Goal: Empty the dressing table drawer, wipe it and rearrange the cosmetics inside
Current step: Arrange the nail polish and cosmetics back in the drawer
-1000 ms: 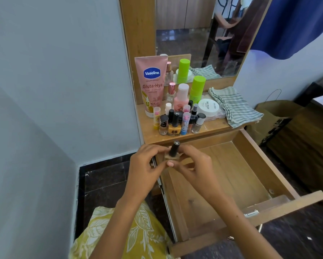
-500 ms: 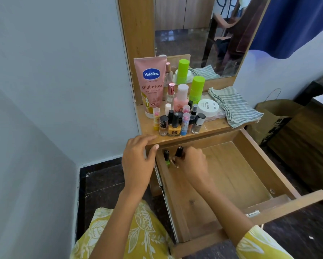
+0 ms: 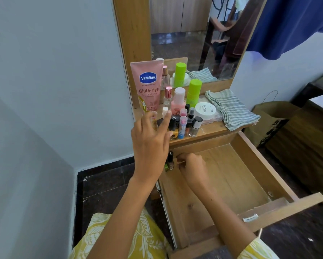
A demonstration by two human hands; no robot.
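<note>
Bottles (image 3: 170, 162) stand upright, caps up, in drawer's (image 3: 231, 176) back-left corner.

- Left hand (image 3: 151, 141): raised in front of the small bottles (image 3: 183, 126) on the worktop (image 3: 209, 130); it covers the leftmost ones and the foot of the pink tube (image 3: 147, 86).
- Nail polish bottles (image 3: 169, 162) in the far-left corner of the drawer (image 3: 250, 165): partly behind the left hand; count and colours unclear.
- Right hand (image 3: 193, 170): fingertips blurred; whether they grip anything cannot be told.
- Round white tub (image 3: 205, 109): smaller lid print too small to read.
- Paper bag (image 3: 269, 118): partly behind the worktop and cloth (image 3: 231, 109).
- Both forearms, yellow garment (image 3: 149, 238): cut off by the bottom edge.
</note>
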